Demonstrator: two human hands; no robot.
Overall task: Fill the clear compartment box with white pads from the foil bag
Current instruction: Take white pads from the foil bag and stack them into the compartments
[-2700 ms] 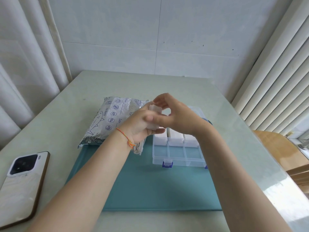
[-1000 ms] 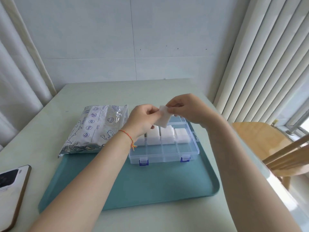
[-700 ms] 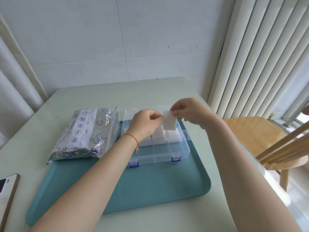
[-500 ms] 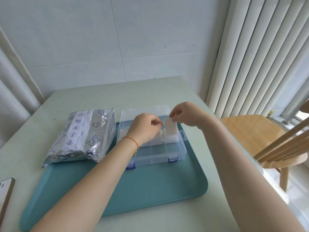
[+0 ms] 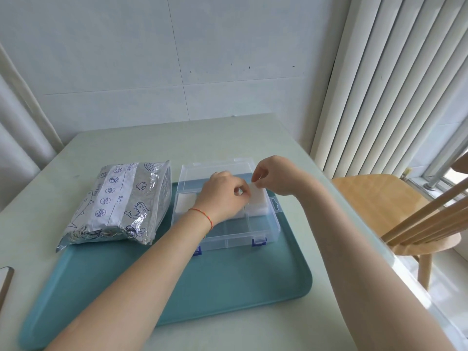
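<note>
The clear compartment box (image 5: 263,229) stands on a teal tray with its lid open toward the wall. White pads fill its back row, one showing at the back left (image 5: 186,202); the front row looks bare. Both hands hover over the back right compartment. My right hand (image 5: 274,177) pinches the top edge of a white pad (image 5: 257,196) that stands upright in that compartment. My left hand (image 5: 222,196) pinches the same pad's left side with curled fingers. The foil bag (image 5: 119,201), printed with blue sea-creature icons, lies left of the box.
The teal tray (image 5: 228,287) rests on a pale green table. A phone's corner (image 5: 5,279) shows at the left edge. A wooden chair (image 5: 390,209) stands to the right beside vertical blinds. A white wall backs the table.
Both hands have come down from chest height with the white pad and lowered it into the back right compartment. My view has swung to the right.
</note>
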